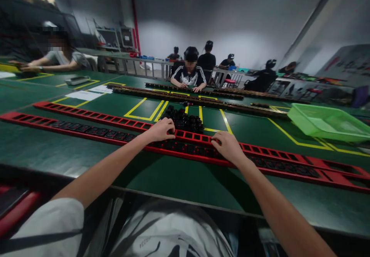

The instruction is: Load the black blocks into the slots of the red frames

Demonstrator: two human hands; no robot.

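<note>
Two long red slotted strips lie side by side across the green table. My left hand (pixel 162 129) is closed at the far red strip (pixel 192 135), thumb and fingers pinched at its edge. Further right, my right hand (pixel 227 144) has curled fingers on the same strip. Its slots between my hands show no parts. The near red strip (pixel 202 157) has small black square parts (pixel 115 134) in many of its slots, with bare slots at the left end. Just beyond my hands is a pile of black parts (pixel 183 121). My palms hide any closer detail of the grip.
A light green plastic basket (pixel 329 120) stands at the right. Long dark strips (pixel 173 95) cross the table further back. White papers (pixel 86 94) and a grey tray (pixel 76 80) lie at the left. A co-worker (pixel 189 72) sits opposite; several others work beyond.
</note>
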